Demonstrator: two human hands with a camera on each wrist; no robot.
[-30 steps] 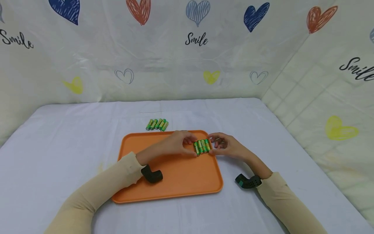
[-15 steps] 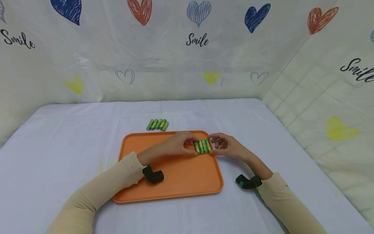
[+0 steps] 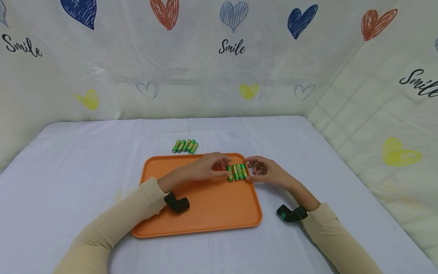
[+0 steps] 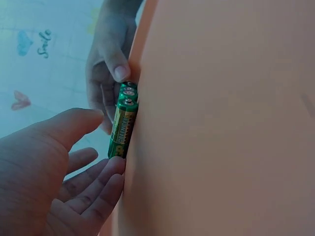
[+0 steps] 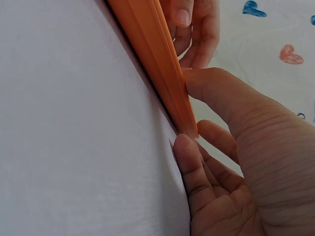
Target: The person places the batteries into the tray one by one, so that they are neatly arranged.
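Several green batteries (image 3: 238,172) lie side by side in the right end of the orange tray (image 3: 219,209). The leftmost battery (image 3: 230,173) sits a little apart from the others. My left hand (image 3: 208,167) is just left of that row; in the left wrist view its thumb is off the batteries (image 4: 123,125), with its fingertips right at the lower end of the nearest one. At the tray's right rim, my right hand (image 3: 267,171) has thumb and fingers loosely bent beside the row. The right wrist view shows its thumb (image 5: 209,86) against the rim; the batteries are hidden there.
More green batteries (image 3: 185,146) lie in a slanted row on the white cloth (image 3: 294,137) just behind the tray. A wall sheet (image 3: 195,68) printed with hearts and "Smile" hangs behind the table. Each wrist wears a black device (image 3: 176,203).
My left hand has drawn back slightly left from the row. The leftmost battery has shifted, leaving a small gap beside it. My right hand has stayed in place.
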